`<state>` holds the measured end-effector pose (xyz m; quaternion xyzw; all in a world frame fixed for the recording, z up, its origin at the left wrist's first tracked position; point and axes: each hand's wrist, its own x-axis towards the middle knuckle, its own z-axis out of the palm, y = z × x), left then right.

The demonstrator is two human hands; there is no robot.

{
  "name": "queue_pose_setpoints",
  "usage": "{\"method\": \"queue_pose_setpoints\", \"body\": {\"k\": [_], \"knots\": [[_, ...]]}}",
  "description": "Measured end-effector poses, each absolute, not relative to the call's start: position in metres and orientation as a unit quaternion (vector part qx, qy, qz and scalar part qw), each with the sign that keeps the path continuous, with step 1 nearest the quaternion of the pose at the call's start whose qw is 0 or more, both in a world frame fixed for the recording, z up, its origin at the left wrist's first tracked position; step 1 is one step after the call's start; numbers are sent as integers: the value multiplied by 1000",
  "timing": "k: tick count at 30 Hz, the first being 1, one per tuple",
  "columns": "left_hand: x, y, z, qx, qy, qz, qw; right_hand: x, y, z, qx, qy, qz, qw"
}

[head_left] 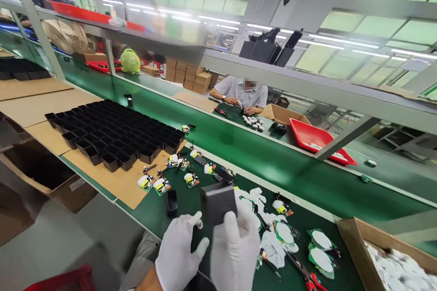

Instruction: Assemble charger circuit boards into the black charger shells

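My right hand (235, 250) has its grip closed around a black case (218, 202), thumb laid against the near face and the other fingers at the right side, partly hidden. The case is raised above the green desk (307, 213), at the near middle of the scene; whether anything is seated inside it cannot be told. My left hand (179, 248) stands just left of the case, thumb and fingers spread apart, with no object visible in the grip; contact with the case cannot be confirmed. Step in hand, as I judge it: handling and turning a single case. The next move calls for a steady right grip, the left fingers ready to support the case, and clearance above the parts around it. Left of the case, a hollow black case (172, 202) lies on the desk. Beyond it are circuit boards (161, 186); farther left, rows of black cases (119, 129) stand on cardboard (126, 191). To the right lie white cloth (273, 248), red-handled pliers (309, 277) and a cardboard box (353, 248) of white pieces. On the far side, a person (247, 95) works with both hands.
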<state>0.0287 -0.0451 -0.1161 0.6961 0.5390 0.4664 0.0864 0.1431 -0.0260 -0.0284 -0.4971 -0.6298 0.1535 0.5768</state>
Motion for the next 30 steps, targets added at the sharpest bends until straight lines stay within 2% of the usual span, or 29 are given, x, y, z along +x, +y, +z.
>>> {"method": "queue_pose_setpoints", "body": {"k": [2, 6, 10, 13, 19, 26, 30], "knots": [[19, -50, -111, 675, 529, 500, 119, 157, -32, -45, -530, -642, 73, 550], [11, -52, -104, 646, 512, 547, 147, 183, -39, -56, -559, -723, -117, 389], [6, -52, -104, 647, 503, 553, 150, 185, -39, -36, -600, -694, -192, 350], [1, -52, -105, 641, 501, 559, 157, 169, -33, -39, -608, -705, -177, 319], [-4, -52, -102, 628, 509, 563, 175, 155, -32, -83, -604, -740, -119, 270], [-6, -52, -104, 651, 503, 543, 168, 161, -31, -77, -632, -710, -113, 289], [-3, -52, -102, 663, 519, 519, 150, 159, -29, -78, -635, -720, -90, 266]]}}
